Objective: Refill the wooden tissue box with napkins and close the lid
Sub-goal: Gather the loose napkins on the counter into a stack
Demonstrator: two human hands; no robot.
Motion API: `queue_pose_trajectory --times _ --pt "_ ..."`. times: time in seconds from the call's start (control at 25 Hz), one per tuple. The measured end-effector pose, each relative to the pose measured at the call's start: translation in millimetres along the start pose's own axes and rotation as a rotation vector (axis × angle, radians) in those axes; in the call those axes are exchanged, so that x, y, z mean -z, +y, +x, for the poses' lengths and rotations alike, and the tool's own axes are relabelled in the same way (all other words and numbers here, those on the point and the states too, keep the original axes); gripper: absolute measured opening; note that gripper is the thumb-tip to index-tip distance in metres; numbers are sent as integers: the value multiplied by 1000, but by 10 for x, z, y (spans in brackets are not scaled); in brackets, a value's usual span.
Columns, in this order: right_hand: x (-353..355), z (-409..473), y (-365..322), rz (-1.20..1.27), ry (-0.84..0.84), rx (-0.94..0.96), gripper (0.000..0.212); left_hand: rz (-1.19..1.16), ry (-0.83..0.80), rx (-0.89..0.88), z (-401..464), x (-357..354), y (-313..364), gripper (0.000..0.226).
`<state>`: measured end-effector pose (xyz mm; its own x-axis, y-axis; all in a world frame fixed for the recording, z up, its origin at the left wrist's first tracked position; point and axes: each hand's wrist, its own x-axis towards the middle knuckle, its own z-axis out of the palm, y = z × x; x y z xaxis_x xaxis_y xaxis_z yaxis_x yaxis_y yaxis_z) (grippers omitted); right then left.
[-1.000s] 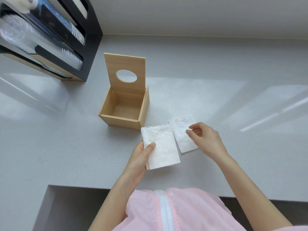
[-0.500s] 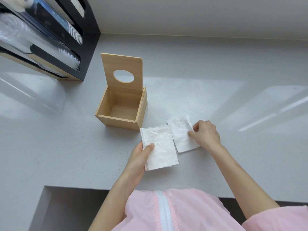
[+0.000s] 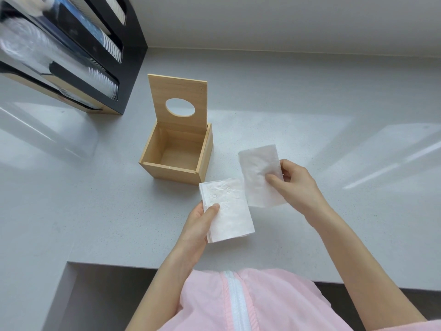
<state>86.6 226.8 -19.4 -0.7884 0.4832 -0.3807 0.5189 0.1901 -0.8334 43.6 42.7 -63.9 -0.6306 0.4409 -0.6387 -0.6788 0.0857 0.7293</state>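
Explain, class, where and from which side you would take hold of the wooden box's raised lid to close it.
Grip the lid at its free top edge, coming from above with fingers behind the panel. It stands upright, hinged along the back wall of the wooden box, so the top edge probably gives the most leverage. The round hole is a second option.

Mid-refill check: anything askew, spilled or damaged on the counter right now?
Nothing stands out. The wooden box is empty with its lid upright and intact. The left hand holds a neat napkin stack; the right hand holds a single napkin, slightly wrinkled. No spills on the counter.
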Motion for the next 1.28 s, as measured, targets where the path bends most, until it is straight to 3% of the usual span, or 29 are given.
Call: queue_pose_trajectory --times 0.12,0.16,0.24,0.4,0.6,0.96,1.12,1.28 --pt "15 -154 -194 460 -306 20 17 13 -42 -26 14 -16 -7 27" --pt "-28 -172 -188 520 -386 -7 19 26 -62 -48 13 -25 -1 26" --pt "-182 -176 -97 413 -429 -58 19 47 -77 -90 16 -29 4 23" --pt "-452 -164 144 28 -292 -103 11 33 -57 -55 29 -14 -15 29" --pt "-482 -155 152 -126 -179 -100 20 51 -49 -27 5 -19 -19 26" --pt "-464 -172 148 -214 -119 -100 22 -103 -63 42 23 -30 8 45" --pt "-482 -181 141 -217 -103 -82 23 -48 -102 2 -6 -5 -6 38" --pt "-504 -191 138 -244 -110 -58 23 57 -32 -37 -19 6 -40 22"
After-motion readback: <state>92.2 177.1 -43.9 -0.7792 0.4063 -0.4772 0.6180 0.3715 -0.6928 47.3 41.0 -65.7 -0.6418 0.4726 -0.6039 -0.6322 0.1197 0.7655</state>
